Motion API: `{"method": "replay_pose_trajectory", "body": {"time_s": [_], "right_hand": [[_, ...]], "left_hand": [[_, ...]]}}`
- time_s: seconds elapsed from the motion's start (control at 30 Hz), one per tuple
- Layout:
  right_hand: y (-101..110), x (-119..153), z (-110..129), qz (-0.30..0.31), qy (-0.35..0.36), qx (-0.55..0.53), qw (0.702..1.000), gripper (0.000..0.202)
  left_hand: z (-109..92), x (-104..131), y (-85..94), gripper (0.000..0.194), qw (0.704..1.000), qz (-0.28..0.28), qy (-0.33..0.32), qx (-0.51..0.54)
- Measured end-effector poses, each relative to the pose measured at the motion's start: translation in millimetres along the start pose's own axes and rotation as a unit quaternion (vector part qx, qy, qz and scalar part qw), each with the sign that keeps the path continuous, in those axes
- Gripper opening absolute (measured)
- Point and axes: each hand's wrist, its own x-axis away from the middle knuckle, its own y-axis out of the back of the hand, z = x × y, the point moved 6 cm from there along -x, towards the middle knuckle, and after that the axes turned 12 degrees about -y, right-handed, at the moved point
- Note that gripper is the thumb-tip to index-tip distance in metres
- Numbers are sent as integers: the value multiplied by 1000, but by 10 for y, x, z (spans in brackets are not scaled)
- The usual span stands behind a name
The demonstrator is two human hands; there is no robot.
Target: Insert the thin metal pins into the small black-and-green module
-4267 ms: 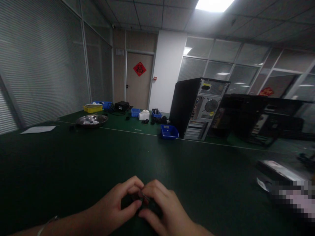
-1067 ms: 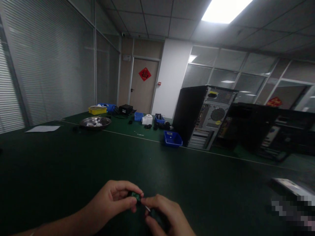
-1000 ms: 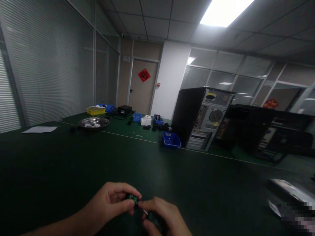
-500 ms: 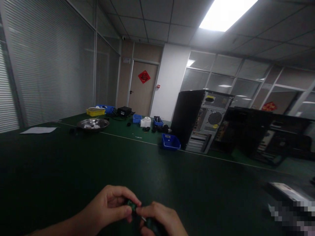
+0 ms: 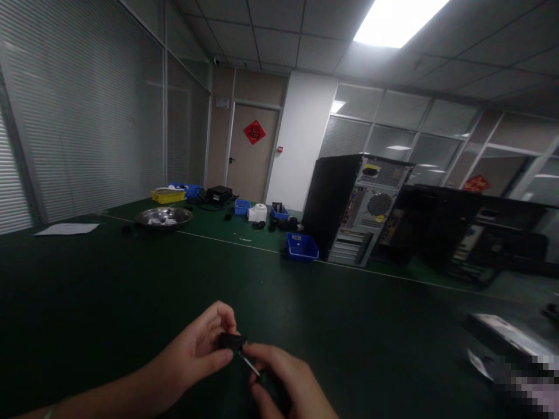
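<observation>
Near the bottom centre, my left hand [image 5: 201,346] is closed, its thumb and fingers pinching a small dark part [image 5: 231,340]. Just to its right, my right hand [image 5: 290,375] grips a screwdriver [image 5: 249,363]. The thin metal shaft shows, while the dark handle is mostly tucked inside the palm. The shaft points up and left, with its tip at the edge of the small part; I cannot tell whether it touches. Both hands are held close together above the green table mat [image 5: 144,291].
Ahead stand a blue bin [image 5: 302,247] and a black computer tower [image 5: 345,209]. A metal bowl [image 5: 163,217] with small white pieces and a paper sheet [image 5: 67,229] lie at left. A silver-topped item [image 5: 506,331] lies at right. Farther back is a yellow tray [image 5: 168,195].
My hands have risen slightly. The part in my left hand showed a green face before and now shows a dark side. More of the screwdriver shaft is visible.
</observation>
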Motion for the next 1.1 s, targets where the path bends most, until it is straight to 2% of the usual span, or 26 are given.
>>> {"method": "replay_pose_trajectory", "body": {"time_s": [0.1, 0.37, 0.47, 0.57, 0.73, 0.87, 1.0, 1.1], "right_hand": [[-3, -9, 12, 11, 14, -15, 1000, 46], [-20, -41, 21, 57, -9, 1, 998, 37], [-10, -37, 37, 59, -7, 10, 998, 35], [7, -26, 38, 48, -8, 7, 999, 35], [68, -5, 25, -2, -5, -12, 1000, 33], [114, -4, 14, -37, -15, -36, 999, 23], [91, -3, 36, -17, -4, -24, 1000, 24], [94, -1, 38, -19, -2, -8, 1000, 27]], "left_hand": [[12, 18, -22, 28, 1000, 5, 4, 5], [-13, 0, -50, 27, 1000, -1, -11, 0], [-72, 16, -73, 22, 999, 3, -20, -47], [-120, 44, -90, 23, 990, 6, -7, -144], [-199, 56, -71, 35, 946, -4, 8, -325], [-240, 28, -86, 30, 933, 10, 5, -360], [-315, 8, -141, 30, 932, 36, -53, -358], [-353, 12, -146, 30, 927, 35, -77, -365]]}}
